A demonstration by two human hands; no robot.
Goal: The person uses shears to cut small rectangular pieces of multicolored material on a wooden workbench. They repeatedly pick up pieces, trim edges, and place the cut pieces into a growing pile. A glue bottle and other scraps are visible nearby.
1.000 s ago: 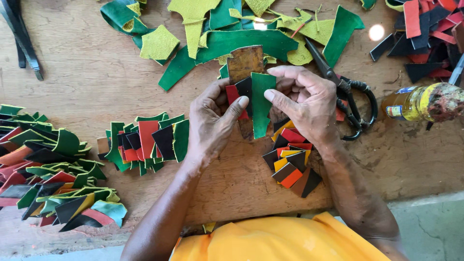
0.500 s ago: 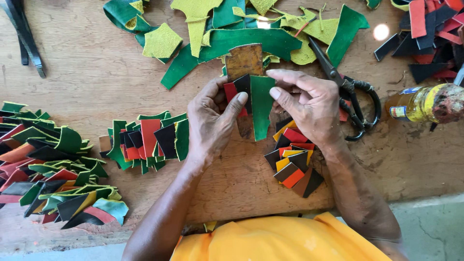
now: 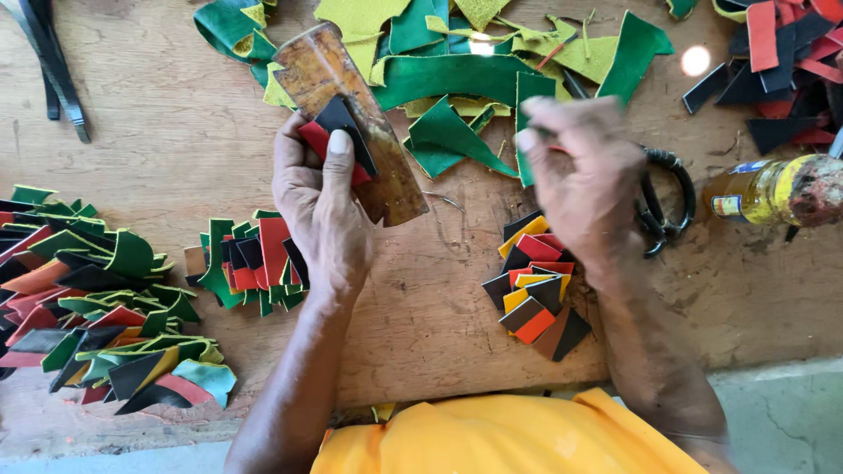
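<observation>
The left hand (image 3: 320, 206) grips a worn brown wooden block (image 3: 351, 118) whose long axis runs slantwise, from up-left above the fingers down to the right past the thumb; under that thumb (image 3: 338, 145) it pins two small leather pieces against the block's face, one black (image 3: 347, 127) and one red (image 3: 318, 139), the black lying partly over the red. The right hand (image 3: 580, 180) is raised to the right of the block, apart from it, its fingers curled around the edge of a long green leather strip (image 3: 527, 110) that stands roughly upright; the hand is blurred, so how firmly it pinches I cannot tell. The left hand is thus the nearer to the block, with the green strip lying to its right. Below the right hand a fan of small coloured leather tabs (image 3: 536, 285) rests on the wooden bench (image 3: 158, 158); too overlapped to count. Two more heaps lie left: one beside the left wrist (image 3: 250, 259), one larger at the bench's edge (image 3: 97, 307). One pair of black scissors (image 3: 659, 197) sits behind the right hand, one yellow-labelled bottle (image 3: 777, 189) further right, and green and yellow offcuts (image 3: 439, 53) above.
</observation>
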